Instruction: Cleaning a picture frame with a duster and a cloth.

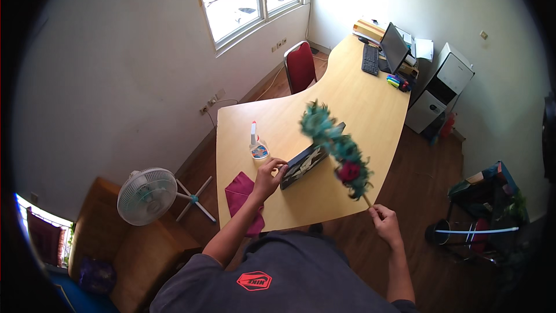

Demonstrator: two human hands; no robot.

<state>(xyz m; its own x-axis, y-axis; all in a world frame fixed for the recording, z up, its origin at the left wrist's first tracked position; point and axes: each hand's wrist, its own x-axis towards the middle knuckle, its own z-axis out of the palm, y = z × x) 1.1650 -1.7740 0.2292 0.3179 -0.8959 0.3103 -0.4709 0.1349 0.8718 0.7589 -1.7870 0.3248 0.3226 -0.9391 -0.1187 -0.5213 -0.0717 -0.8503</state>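
Note:
My left hand [268, 177] grips the left end of a dark-framed picture [299, 167] that stands on edge on the light wooden desk [278, 117]. In my right hand [384, 222] is the stick of a green feather duster [347, 152] with a dark red patch near its handle. The duster's feathers reach over the picture and hide its right part; whether they touch it I cannot tell. A spray bottle [259, 148] with a white trigger head stands beyond my left hand. A magenta cloth [239, 191] lies at the desk's near left, partly beneath my left forearm.
At the desk's far end are a monitor [394, 48], a keyboard [370, 59], pens [397, 81] and papers. A red chair [300, 68] stands behind the desk. To the left are a standing fan [147, 196] and a brown sofa [134, 256]; at right, a water dispenser [441, 89].

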